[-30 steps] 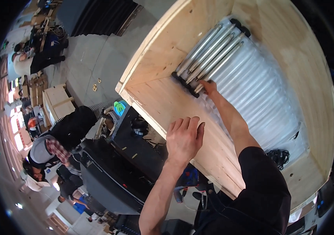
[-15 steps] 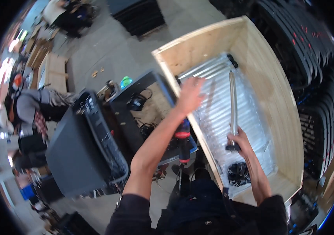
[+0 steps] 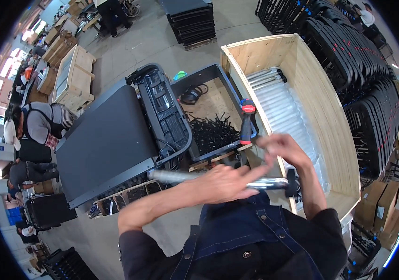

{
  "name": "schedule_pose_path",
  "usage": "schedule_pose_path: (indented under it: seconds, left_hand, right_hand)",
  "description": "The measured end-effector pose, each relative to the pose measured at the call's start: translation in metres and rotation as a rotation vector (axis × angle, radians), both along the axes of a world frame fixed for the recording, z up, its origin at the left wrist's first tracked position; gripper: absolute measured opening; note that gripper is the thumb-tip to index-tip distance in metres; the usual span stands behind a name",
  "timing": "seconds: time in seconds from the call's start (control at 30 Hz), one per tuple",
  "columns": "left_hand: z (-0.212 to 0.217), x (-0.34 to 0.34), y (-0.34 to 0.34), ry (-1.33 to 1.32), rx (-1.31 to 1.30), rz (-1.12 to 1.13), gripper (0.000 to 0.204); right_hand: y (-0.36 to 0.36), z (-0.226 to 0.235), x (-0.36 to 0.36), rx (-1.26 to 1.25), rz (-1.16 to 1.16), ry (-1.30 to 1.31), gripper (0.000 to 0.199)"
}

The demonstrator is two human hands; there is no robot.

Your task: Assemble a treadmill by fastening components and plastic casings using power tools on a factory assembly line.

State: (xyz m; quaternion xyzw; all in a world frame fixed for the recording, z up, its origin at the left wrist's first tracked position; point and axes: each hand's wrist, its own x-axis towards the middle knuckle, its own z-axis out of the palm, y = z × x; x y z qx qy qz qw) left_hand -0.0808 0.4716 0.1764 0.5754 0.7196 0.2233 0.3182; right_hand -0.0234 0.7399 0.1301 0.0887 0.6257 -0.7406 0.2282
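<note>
I hold a long silver metal tube with a black end cap level across my front. My left hand is wrapped over its middle. Above the tube's capped end, my right hand is blurred, with its fingers stretched out and nothing in them. Just beyond it stands a tall wooden crate holding more silver tubes on clear plastic wrap.
A red and black power drill rests by the crate's near wall. A black tray of small black parts and a flat black machine lie to the left. People work at far left. Stacked black frames stand to the right.
The tube, upright in my right hand inside the crate before, is now out and level in front of me, with my left hand on it. My view has swung left.
</note>
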Motion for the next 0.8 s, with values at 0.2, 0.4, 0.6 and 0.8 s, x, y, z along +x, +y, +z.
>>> schedule_pose_path:
  seconds: [0.2,0.4,0.6,0.8]
  left_hand:
    - [-0.012,0.005,-0.098,-0.932,0.240,0.696,0.048]
    - [-0.086,0.040,-0.149,-1.265,0.642,1.410,0.056]
    - [-0.120,0.054,-0.128,-1.373,0.799,1.796,0.058]
    - [-0.128,0.026,-0.118,-1.433,0.823,1.773,0.048]
  right_hand:
    - [-0.071,-0.159,-0.146,-0.097,-0.124,-0.167,0.046]
    - [-0.082,-0.354,-0.324,0.959,0.076,0.181,0.043]
    - [-0.096,-0.414,-0.399,1.496,0.367,0.460,0.054]
    - [-0.089,-0.399,-0.396,1.643,0.617,0.383,0.029]
